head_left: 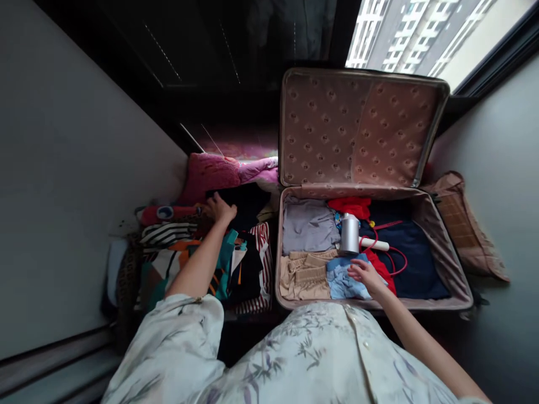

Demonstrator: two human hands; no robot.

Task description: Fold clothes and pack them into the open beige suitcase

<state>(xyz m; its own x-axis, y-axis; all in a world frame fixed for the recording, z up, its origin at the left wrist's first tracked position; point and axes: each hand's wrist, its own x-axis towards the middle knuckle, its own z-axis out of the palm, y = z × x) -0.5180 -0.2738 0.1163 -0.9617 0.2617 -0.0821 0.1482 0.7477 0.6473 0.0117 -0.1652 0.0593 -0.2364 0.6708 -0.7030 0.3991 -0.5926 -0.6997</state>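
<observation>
An open suitcase (438,224) lies in front of me, lid up against the window. Inside are a grey folded garment (307,227), beige clothes (303,278), a light blue cloth (341,280), red fabric (349,206), a navy garment (416,258) and a silver hair dryer (349,233) with a red cord. My right hand (365,273) rests flat on the light blue cloth, fingers apart. My left hand (219,209) reaches out over a pile of clothes (177,252) left of the case, touching a dark garment (244,202) beside a red object (168,213).
A pink cushion (210,171) lies behind the clothes pile. A checked brown bag (463,224) leans against the right wall. A grey wall closes in the left side, and a window shows tall buildings beyond the suitcase lid.
</observation>
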